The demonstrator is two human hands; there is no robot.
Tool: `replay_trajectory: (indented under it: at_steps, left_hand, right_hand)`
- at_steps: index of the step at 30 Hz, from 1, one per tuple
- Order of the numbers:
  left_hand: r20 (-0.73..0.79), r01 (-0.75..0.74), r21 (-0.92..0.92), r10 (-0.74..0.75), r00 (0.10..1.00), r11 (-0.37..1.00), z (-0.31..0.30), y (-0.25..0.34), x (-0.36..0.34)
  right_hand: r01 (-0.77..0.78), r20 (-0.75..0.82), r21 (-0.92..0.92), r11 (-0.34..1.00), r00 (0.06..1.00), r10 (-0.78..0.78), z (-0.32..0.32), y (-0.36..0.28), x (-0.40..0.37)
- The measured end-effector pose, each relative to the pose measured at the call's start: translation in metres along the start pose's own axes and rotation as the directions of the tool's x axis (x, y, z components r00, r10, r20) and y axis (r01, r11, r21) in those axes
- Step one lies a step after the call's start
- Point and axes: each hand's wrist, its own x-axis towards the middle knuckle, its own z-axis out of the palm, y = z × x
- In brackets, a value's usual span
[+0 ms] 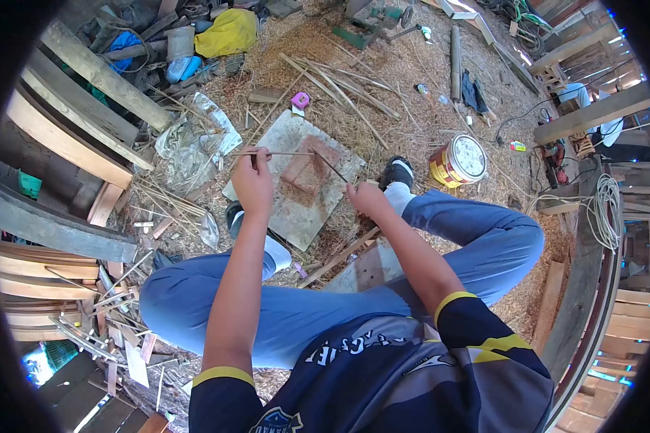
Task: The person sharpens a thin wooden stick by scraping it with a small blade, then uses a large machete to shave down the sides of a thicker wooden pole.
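Jutting from left hand [253, 180]: stick [290, 153]

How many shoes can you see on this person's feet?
2: the right shoe sits just right of the flat slab, and the left shoe, partly hidden, at its lower left.

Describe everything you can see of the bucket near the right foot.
The bucket is round, with yellow and red sides and a whitish, dark-speckled top that looks like a lid. It looks like plastic and stands upright on shavings-strewn ground, to the right of the right shoe, not touching it. Neither the left hand nor the right hand touches it.
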Motion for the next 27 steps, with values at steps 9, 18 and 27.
replay_trajectory:
  at_steps: [9,18,27]
  left_hand:
    - [0.017,-0.028,0.059,0.027,0.999,0.998,0.0,0.002,0.004]
    - [-0.032,-0.016,0.096,0.02,0.999,0.995,-0.003,-0.004,-0.003]
    - [-0.019,-0.076,0.118,0.079,0.997,0.99,-0.001,-0.004,-0.002]
  right_hand:
    - [0.11,-0.113,0.044,0.993,0.988,-0.105,0.001,0.003,0.002]
    - [-0.033,-0.031,0.045,0.998,0.999,0.034,-0.01,-0.032,-0.016]
    - [0.021,-0.057,0.032,0.999,0.998,-0.019,-0.019,-0.026,-0.013]
